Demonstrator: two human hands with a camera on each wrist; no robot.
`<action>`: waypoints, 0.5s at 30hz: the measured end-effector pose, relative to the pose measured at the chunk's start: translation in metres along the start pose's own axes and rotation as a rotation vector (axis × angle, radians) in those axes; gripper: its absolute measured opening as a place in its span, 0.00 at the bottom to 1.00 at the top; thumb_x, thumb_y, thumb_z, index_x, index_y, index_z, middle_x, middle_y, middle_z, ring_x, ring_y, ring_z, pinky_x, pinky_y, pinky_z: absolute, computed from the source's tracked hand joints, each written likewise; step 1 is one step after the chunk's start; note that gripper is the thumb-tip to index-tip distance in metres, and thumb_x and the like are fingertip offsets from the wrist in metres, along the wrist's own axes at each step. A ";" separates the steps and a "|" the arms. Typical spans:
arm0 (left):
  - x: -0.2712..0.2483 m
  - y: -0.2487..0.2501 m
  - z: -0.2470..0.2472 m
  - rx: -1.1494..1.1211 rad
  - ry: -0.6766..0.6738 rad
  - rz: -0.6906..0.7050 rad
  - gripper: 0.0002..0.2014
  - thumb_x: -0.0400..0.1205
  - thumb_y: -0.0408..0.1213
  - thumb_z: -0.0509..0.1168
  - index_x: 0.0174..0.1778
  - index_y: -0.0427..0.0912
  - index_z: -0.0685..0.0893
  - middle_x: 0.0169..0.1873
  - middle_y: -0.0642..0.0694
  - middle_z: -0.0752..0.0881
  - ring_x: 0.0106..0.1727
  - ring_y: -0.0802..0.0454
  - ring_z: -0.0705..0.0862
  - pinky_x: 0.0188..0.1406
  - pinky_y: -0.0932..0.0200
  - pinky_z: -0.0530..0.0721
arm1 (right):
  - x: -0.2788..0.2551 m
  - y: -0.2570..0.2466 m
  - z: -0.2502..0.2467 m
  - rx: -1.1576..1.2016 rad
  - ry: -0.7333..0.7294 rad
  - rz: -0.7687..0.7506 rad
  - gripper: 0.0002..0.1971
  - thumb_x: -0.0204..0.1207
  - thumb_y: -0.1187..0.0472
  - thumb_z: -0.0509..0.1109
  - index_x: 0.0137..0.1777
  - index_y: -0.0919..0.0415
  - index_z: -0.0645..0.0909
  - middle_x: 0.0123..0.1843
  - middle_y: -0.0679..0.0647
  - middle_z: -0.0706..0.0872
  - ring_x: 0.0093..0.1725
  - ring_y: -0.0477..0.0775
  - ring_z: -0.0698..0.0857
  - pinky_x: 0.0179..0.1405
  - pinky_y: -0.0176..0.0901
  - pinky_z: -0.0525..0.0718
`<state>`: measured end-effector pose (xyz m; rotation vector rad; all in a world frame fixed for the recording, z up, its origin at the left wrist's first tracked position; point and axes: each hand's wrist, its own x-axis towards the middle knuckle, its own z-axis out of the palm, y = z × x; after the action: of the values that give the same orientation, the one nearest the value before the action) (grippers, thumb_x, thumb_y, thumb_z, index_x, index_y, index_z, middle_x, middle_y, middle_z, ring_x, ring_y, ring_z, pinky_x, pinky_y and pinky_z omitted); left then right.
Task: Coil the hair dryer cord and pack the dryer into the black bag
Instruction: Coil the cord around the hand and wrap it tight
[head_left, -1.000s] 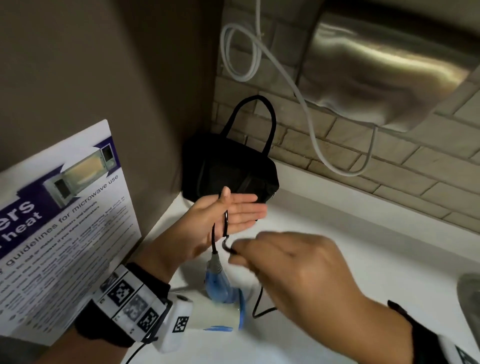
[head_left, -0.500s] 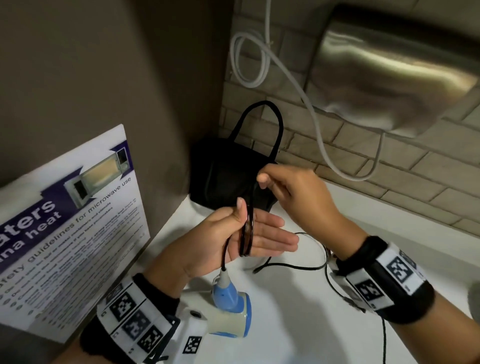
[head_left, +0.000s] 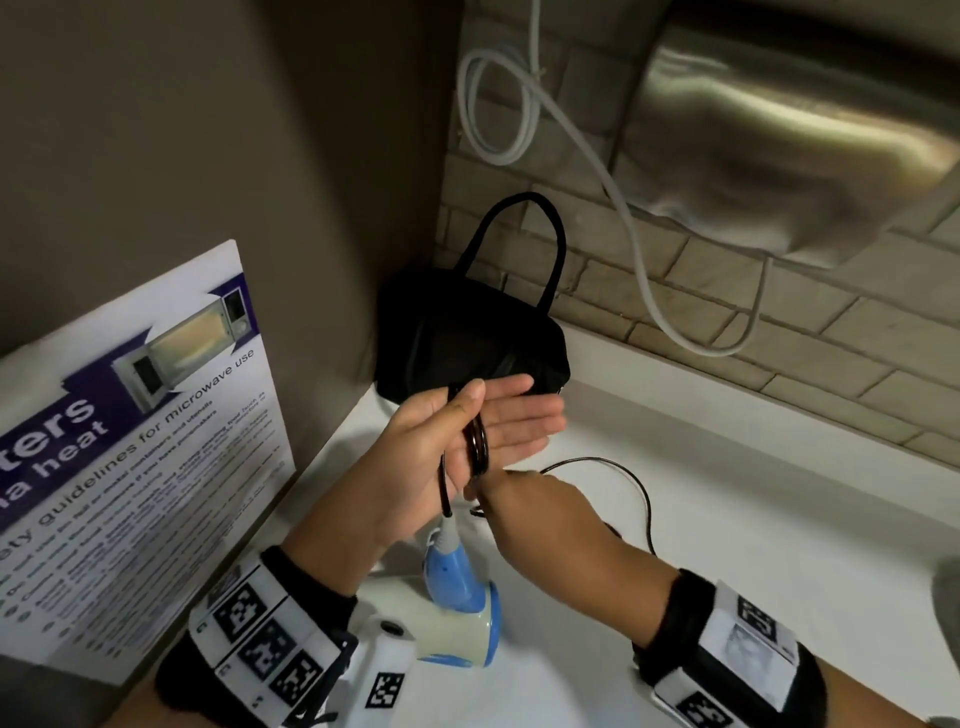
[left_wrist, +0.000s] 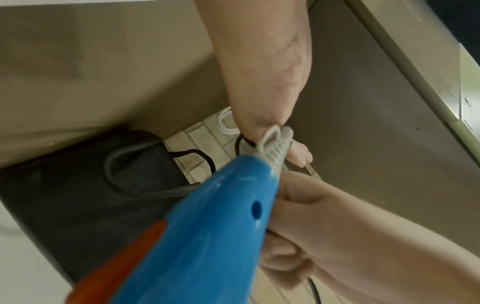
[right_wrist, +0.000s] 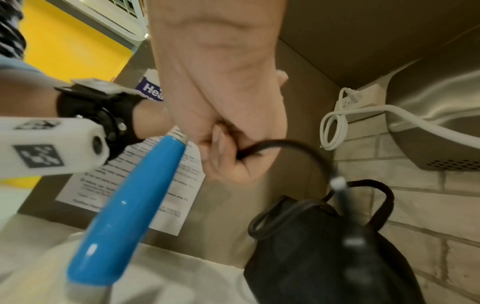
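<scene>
My left hand (head_left: 483, 431) is held out flat, palm up, in front of the black bag (head_left: 467, 343). Black cord loops (head_left: 478, 441) are wound round its palm, and the thumb pins them. My right hand (head_left: 485, 491) is just beneath it and pinches the cord (right_wrist: 259, 147) between curled fingers. The hair dryer (head_left: 457, 618), blue handle up and cream body below, stands under the hands on the white counter (head_left: 727, 545). The blue handle (left_wrist: 202, 226) fills the left wrist view. Loose cord (head_left: 623, 473) arcs over the counter to the right. The bag (right_wrist: 324, 257) stands in the corner.
A microwave-safety poster (head_left: 130, 441) leans against the left wall. A white cable (head_left: 519, 130) hangs looped on the brick wall from a socket (right_wrist: 363, 96). A steel wall unit (head_left: 779, 145) juts out above the counter on the right.
My right hand came down from above the left fingers, near the bag handle, to under the left palm, carrying the cord round it. The left hand stayed flat.
</scene>
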<state>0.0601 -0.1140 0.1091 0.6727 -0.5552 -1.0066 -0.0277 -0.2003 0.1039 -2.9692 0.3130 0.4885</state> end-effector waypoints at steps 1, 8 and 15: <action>0.000 0.001 -0.002 -0.016 0.009 0.014 0.18 0.85 0.34 0.49 0.62 0.31 0.78 0.56 0.33 0.89 0.60 0.39 0.87 0.55 0.52 0.87 | -0.015 0.010 0.000 -0.030 -0.013 -0.016 0.14 0.79 0.68 0.57 0.63 0.59 0.70 0.50 0.57 0.85 0.44 0.63 0.83 0.35 0.46 0.73; 0.004 0.009 -0.019 -0.008 0.070 0.067 0.19 0.85 0.28 0.52 0.72 0.28 0.71 0.64 0.31 0.83 0.68 0.36 0.82 0.69 0.44 0.78 | -0.053 -0.003 -0.009 -0.088 0.187 -0.031 0.16 0.66 0.67 0.68 0.53 0.54 0.75 0.41 0.49 0.87 0.30 0.59 0.74 0.20 0.39 0.54; 0.004 0.011 -0.023 0.005 0.094 0.069 0.19 0.86 0.28 0.49 0.74 0.29 0.69 0.66 0.31 0.82 0.69 0.36 0.81 0.71 0.44 0.75 | -0.078 0.015 -0.020 -0.099 0.346 0.016 0.27 0.43 0.66 0.82 0.40 0.43 0.77 0.25 0.39 0.83 0.15 0.50 0.68 0.19 0.26 0.42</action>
<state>0.0840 -0.1083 0.1021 0.6976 -0.4958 -0.9048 -0.0974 -0.2033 0.1470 -3.1425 0.3526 -0.0134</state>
